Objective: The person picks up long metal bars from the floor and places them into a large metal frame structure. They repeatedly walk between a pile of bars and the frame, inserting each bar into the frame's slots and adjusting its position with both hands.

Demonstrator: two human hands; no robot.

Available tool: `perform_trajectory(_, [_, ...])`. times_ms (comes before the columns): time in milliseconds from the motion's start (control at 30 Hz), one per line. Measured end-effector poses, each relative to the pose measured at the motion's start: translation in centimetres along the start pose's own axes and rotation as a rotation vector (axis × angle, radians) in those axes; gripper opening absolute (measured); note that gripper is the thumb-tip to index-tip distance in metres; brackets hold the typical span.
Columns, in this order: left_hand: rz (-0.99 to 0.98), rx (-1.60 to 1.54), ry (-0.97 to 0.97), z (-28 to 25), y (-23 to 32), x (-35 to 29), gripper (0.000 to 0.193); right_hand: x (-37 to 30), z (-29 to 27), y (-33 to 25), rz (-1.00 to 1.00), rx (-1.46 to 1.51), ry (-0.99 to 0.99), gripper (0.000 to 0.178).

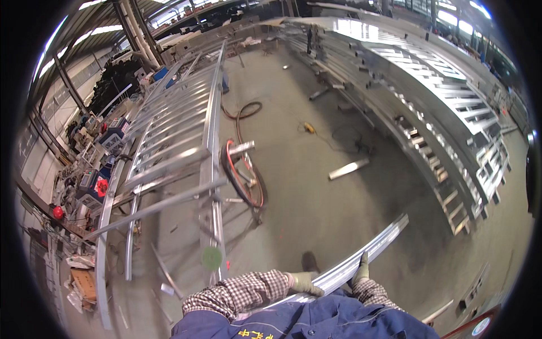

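A long silvery metal profile (387, 235) with lengthwise grooves lies slantwise across the front of my body, its far end up to the right. My left hand (305, 283), in a pale green work glove, is closed around it near my waist. Farther along, my right hand (362, 269), gloved alike, grips it with the thumb up along its side. The lower end of the profile runs behind my left forearm and jacket. Whether it is one piece or several nested together, I cannot tell.
To the left stands a long ladder-like metal frame (213, 118) on supports, with a loose bar across its near end. An orange-and-black hose (261, 192) coils beside it. A metal offcut (348, 169) and a yellow tool (309, 128) lie on the floor. Stacked metal frames (437, 133) fill the right.
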State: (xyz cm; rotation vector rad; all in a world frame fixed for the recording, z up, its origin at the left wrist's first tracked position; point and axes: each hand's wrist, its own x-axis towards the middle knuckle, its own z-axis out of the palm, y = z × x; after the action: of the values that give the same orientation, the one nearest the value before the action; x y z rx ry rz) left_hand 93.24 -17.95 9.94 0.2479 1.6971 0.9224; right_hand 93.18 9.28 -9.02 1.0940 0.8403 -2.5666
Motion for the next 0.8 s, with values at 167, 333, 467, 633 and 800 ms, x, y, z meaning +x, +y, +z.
perform_trajectory(167, [-0.025,0.063,-0.002,-15.6,3.4,3.8,0.088,10.2,10.0,-5.4,0.033,-0.019,0.056,0.105])
perform_trajectory(333, [0.026,0.041,-0.02,-29.5,5.8,7.2,0.088,20.1,19.0,-9.3,-0.116,-0.105,0.028,0.113])
perform_trajectory(467, [0.058,0.007,-0.019,-40.6,5.8,12.1,0.085,29.5,26.7,-12.2,-0.027,-0.084,0.08,0.115])
perform_trajectory(633, [0.029,-0.031,0.033,-56.7,8.4,16.0,0.087,41.8,40.8,-16.6,0.036,-0.047,-0.108,0.099])
perform_trajectory(800, [-0.021,-0.189,0.195,-70.4,11.0,15.4,0.09,51.8,55.9,-21.0,0.151,-0.159,-0.133,0.099])
